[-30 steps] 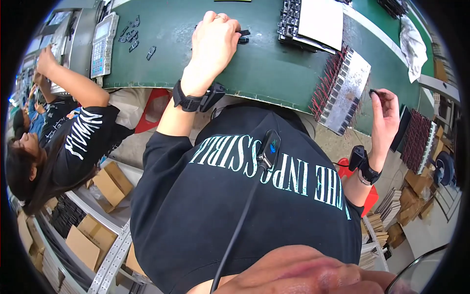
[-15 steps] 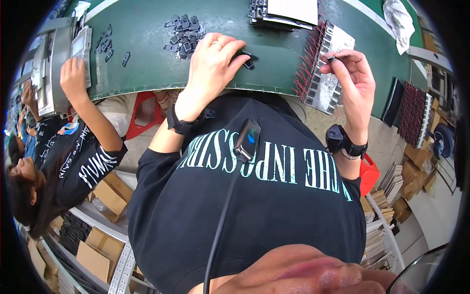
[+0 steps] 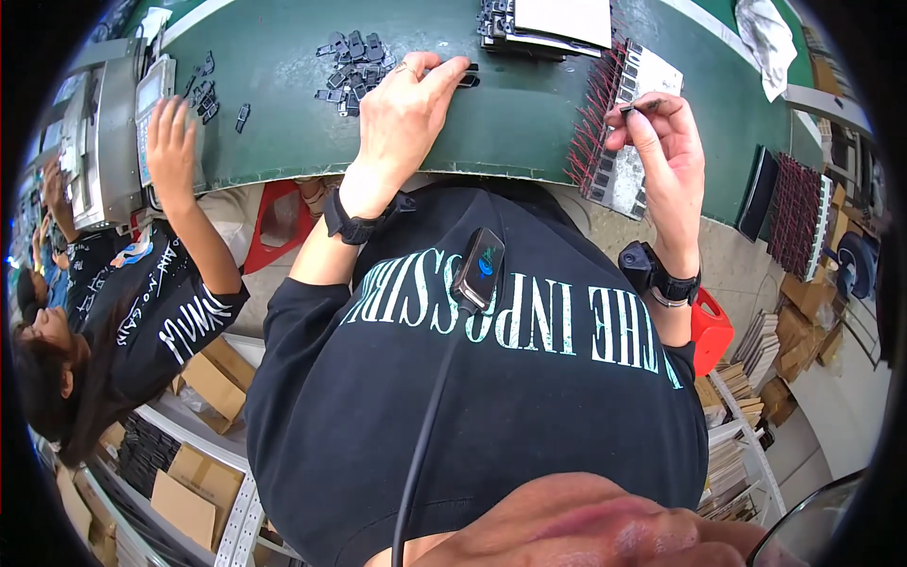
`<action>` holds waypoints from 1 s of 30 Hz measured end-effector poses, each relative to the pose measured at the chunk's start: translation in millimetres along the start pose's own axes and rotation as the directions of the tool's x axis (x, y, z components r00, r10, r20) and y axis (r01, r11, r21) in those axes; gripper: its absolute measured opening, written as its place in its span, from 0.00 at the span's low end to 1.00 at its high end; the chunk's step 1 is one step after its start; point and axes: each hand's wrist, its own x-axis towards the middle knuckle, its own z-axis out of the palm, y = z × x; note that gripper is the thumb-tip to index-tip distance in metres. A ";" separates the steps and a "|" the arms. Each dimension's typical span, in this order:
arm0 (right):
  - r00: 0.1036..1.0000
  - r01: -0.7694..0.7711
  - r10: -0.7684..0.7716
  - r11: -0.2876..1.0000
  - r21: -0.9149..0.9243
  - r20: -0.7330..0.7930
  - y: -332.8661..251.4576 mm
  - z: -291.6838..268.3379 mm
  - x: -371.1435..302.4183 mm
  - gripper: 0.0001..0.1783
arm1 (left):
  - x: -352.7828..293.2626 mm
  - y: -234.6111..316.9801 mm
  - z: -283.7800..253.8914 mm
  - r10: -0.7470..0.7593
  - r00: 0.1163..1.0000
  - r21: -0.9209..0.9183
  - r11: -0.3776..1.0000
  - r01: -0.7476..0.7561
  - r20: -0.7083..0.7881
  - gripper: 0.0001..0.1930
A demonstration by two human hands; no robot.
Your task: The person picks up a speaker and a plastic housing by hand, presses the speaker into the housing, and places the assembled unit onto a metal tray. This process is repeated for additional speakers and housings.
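Note:
My left hand (image 3: pixel 404 118) is over the green table with its fingers bent together. Small black plastic parts (image 3: pixel 470 81) show at its fingertips, partly hidden by the fingers. To its left lies a loose pile of similar black parts (image 3: pixel 357 68). Between thumb and forefinger, my right hand (image 3: pixel 669 151) pinches a tiny black piece (image 3: pixel 627 111). That hand is held above the right side of a pale panel (image 3: pixel 620 175) edged with black parts and a row of thin red wires (image 3: pixel 588 142).
A stack of black trays with a white sheet (image 3: pixel 563 23) stands at the far edge. Another red-wired rack (image 3: pixel 799 217) is at the right, near a white cloth (image 3: pixel 767 47). More black parts (image 3: pixel 204 99) lie at the left, by a co-worker's hand (image 3: pixel 171 156) and a machine (image 3: pixel 104 132).
My left hand has moved away from me and the black parts at its fingertips have shifted with it. My right hand, still pinching its piece, has moved slightly left. The co-worker's hand has moved right.

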 end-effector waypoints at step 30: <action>0.989 0.125 -0.098 0.952 -0.278 0.108 -4.8 46.0 37.4 0.09 | 22.0 43.6 -10.6 -0.263 0.916 -0.799 0.454 0.395 0.303 0.15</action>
